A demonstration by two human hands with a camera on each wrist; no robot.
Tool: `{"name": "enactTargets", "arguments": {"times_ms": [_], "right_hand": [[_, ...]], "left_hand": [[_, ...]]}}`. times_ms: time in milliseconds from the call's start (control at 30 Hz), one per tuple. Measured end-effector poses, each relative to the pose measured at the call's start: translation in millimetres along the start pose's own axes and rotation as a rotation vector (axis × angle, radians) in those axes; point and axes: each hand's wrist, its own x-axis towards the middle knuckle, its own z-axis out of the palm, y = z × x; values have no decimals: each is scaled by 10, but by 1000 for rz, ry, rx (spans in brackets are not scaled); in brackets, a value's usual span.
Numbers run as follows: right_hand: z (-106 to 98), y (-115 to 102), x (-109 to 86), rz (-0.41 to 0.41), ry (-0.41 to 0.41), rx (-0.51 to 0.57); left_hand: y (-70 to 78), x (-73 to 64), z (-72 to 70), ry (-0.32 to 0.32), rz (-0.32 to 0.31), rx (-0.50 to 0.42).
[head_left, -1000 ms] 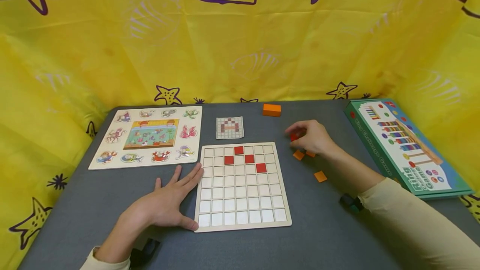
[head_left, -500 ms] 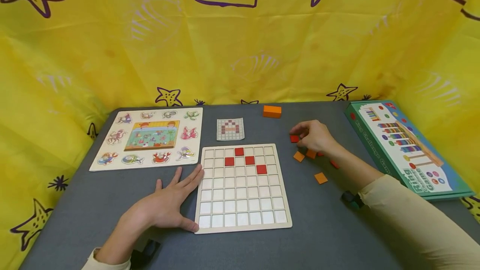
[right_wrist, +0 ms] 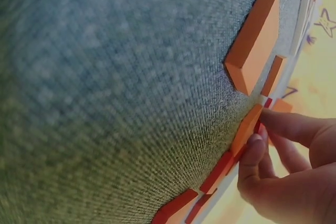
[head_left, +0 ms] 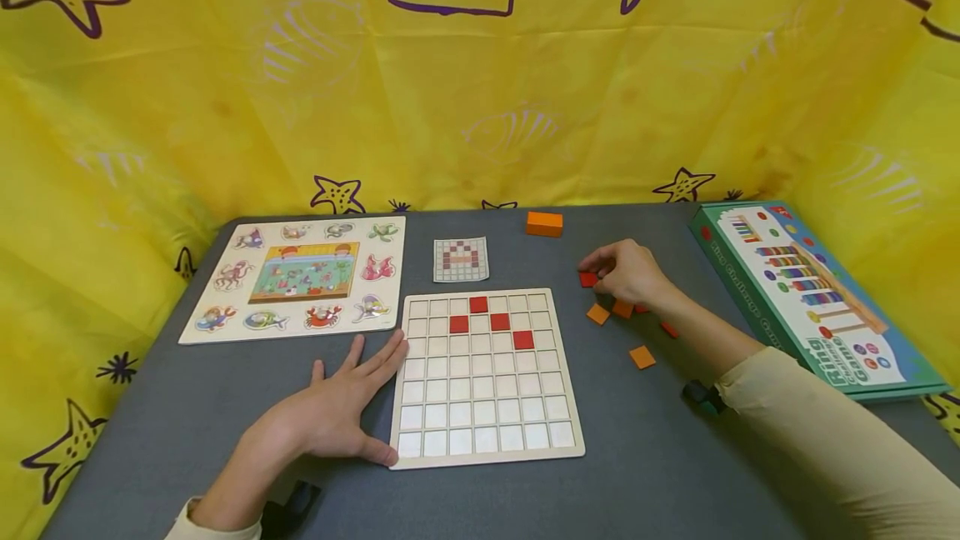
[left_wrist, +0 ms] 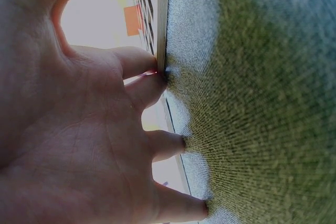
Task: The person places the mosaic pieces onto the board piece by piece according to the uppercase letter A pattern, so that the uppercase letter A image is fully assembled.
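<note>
In the head view, a wooden grid board point(head_left: 484, 382) lies on the grey table, with several red tiles point(head_left: 478, 304) in its upper cells. My left hand point(head_left: 330, 415) has its fingers spread; its fingertips and thumb touch the board's left edge. Right of the board, my right hand point(head_left: 633, 273) is low over loose tiles. Its thumb and index finger pinch a red tile point(head_left: 588, 279) at table height, partly hidden by the fingers. Beside that hand lie orange tiles point(head_left: 597, 314) and another red tile point(head_left: 669, 329). The right wrist view shows an orange tile point(right_wrist: 254, 40) close up.
A small pattern card point(head_left: 461, 260) lies behind the board, with an orange block point(head_left: 543, 224) to its right. A sea-animal puzzle point(head_left: 367, 307) lies at the left. A green game box point(head_left: 817, 298) stands at the right, and a yellow curtain point(head_left: 480, 107) hangs behind.
My right hand has shifted slightly right; the red tile at its fingertips now shows more plainly, and another red tile has come into view under the wrist. My left hand stays at the board.
</note>
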Motion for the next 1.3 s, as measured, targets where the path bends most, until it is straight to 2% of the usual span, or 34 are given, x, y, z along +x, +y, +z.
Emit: {"name": "enactTargets", "arguments": {"times_ms": [467,833,1100,1300], "right_hand": [[10,-29,-19,14,-5,27],[7,-147,-38,-13,-23,28],[55,-244,-60,-58,-45,69],[88,-295,-73,-58,-53,93]], "left_hand": [[-13,-42,25,-4,-2,-20],[-8,-25,9,3,2,-11],[-14,-13,5,3,2,-7],[-2,-8,-4,0,2,-9]]}}
